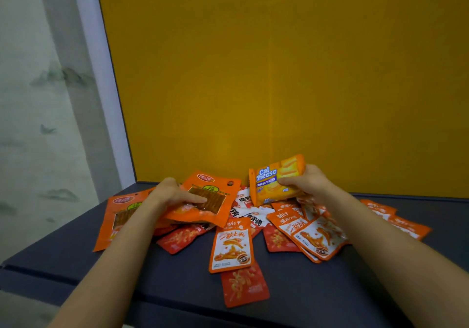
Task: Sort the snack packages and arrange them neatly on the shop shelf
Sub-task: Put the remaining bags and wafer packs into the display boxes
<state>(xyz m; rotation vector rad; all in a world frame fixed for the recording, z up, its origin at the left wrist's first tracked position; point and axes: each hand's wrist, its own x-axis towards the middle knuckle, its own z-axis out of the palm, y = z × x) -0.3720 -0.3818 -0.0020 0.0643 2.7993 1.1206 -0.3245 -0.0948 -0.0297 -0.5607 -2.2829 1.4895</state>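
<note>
A heap of snack packages lies on the dark shelf (76, 259). My left hand (172, 195) grips a large orange pouch with a clear window (215, 195), lifted a little over the heap. A second such pouch (116, 216) lies flat under my left forearm. My right hand (307, 183) holds a yellow Cal Cheese wafer pack (269, 188) up, tilted, near the back wall. Small orange packets (231, 246) and red packets (243, 287) lie scattered in front. White packets (243, 205) show in the middle of the heap.
A yellow back panel (279, 73) closes the shelf behind the heap. A white upright (101, 86) and a pale patterned wall stand at the left. Bare dark shelf surface shows at the front left and front right. More orange packets (396, 221) lie at the far right.
</note>
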